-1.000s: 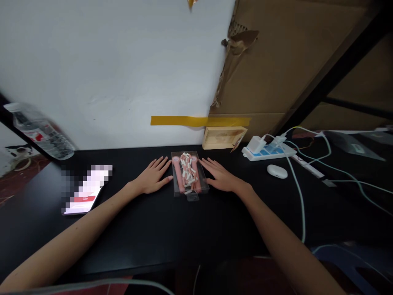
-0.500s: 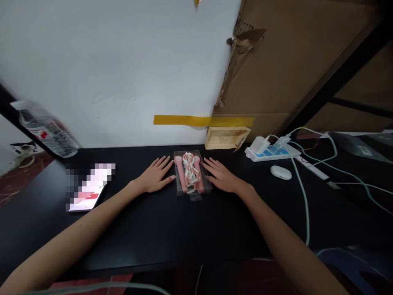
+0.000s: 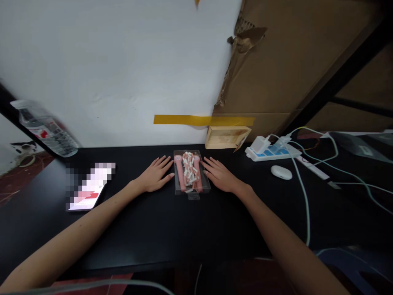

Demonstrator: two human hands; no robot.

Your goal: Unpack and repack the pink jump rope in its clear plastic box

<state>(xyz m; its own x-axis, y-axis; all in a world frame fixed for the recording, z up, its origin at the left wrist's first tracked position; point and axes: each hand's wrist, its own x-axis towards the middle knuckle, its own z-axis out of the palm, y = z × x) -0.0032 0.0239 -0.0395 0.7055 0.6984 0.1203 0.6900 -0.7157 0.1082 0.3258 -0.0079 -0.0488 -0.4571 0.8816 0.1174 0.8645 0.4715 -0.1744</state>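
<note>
1. The boxed skipping rope [image 3: 190, 172] is lying flat on the black table [image 3: 172, 229], between the person's two hands; through the clear plastic, two pink handles are flanking a bundle of pink and white cord, and a clear tab is sticking out at the near edge.
2. The left hand [image 3: 156, 175] is resting palm down just beside the box's left side, its fingers spreading slightly and its thumb standing apart; whether the fingertips are touching the plastic, I cannot tell.
3. The right hand [image 3: 221, 176] is mirroring it on the right side, palm down, fingers fanning a little and pointing toward the box; contact is again hard to tell.
4. Behind the right hand, a shallow wooden frame [image 3: 219, 145] is leaning at the table's back edge, below a strip of yellow tape [image 3: 184, 119] that is crossing from the white wall [image 3: 123, 61] to the brown cardboard [image 3: 276, 61].
5. Farther right, a white earbud case [image 3: 281, 172] is lying near a power strip [image 3: 276, 154], which is holding a white charger [image 3: 259, 144].
6. Left of the left hand, a smartphone [image 3: 89, 192] is glowing, partly pixelated; beyond it, a clear plastic bottle [image 3: 49, 131] is occupying the far left corner.
</note>
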